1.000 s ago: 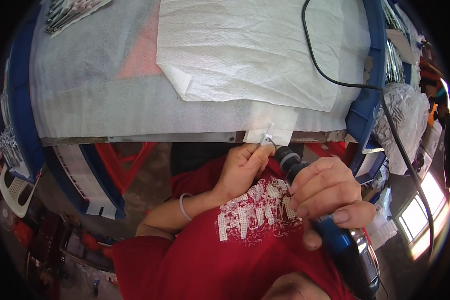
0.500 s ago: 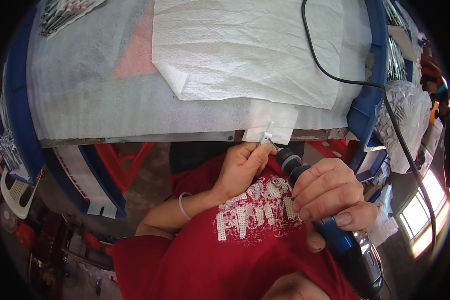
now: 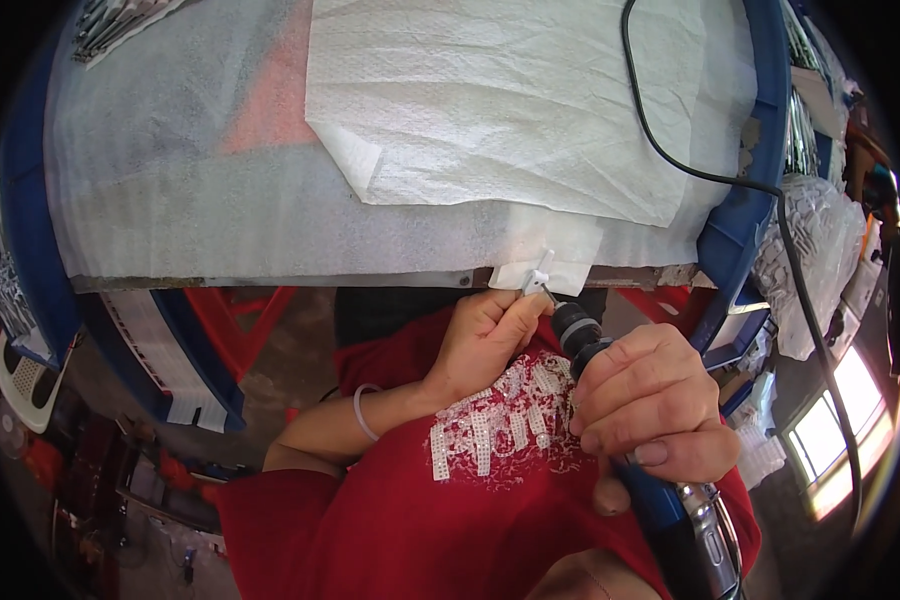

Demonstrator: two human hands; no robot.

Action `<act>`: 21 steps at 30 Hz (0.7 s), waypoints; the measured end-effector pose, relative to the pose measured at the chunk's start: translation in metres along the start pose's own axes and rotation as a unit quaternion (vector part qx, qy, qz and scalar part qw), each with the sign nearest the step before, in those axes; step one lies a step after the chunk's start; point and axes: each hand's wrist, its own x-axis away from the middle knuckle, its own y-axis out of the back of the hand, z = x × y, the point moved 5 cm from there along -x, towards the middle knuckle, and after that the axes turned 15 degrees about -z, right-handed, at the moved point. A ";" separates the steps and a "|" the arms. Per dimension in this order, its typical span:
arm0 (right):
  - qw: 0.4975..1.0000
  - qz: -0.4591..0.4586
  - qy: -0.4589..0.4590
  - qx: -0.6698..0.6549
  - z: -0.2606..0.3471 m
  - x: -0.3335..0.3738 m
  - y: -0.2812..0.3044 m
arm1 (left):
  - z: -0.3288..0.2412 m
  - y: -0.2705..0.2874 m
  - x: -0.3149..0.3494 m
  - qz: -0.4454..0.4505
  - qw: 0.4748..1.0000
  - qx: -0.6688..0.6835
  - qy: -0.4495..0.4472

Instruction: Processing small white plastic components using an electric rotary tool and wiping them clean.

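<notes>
A small white part (image 3: 537, 279) is pinched between the thumb and fingers of my left hand (image 3: 490, 335), right at the near edge of the table. Under its far end lies a white pad (image 3: 570, 272) that overlaps the table edge. Wrapped around a rotary tool (image 3: 650, 500) with a black and blue body is my right hand (image 3: 660, 400). The tool's thin bit (image 3: 549, 295) meets or nearly meets the white part beside my left thumb; exact contact is too small to make out.
A white cloth (image 3: 490, 110) covers much of the table. The tool's black cable (image 3: 705, 176) runs over it and down the right. Blue trays (image 3: 755, 190) flank both sides. At right sits a clear bag of white parts (image 3: 805, 260). White shavings dot my red shirt (image 3: 420, 530).
My right hand and the rotary tool have shifted slightly left and downward in view. My left hand keeps its pinch on the white part. The whole view has tilted a little.
</notes>
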 end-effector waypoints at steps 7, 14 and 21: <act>0.999 0.030 0.011 0.021 0.000 -0.004 -0.002 | -0.004 -0.002 0.002 -0.003 1.000 0.000 -0.009; 0.999 -0.028 0.010 -0.015 0.005 -0.001 0.000 | -0.004 -0.003 0.003 0.012 1.000 0.018 -0.006; 0.999 0.031 0.033 0.021 0.004 -0.001 0.000 | -0.004 -0.001 0.002 0.018 0.999 0.029 -0.005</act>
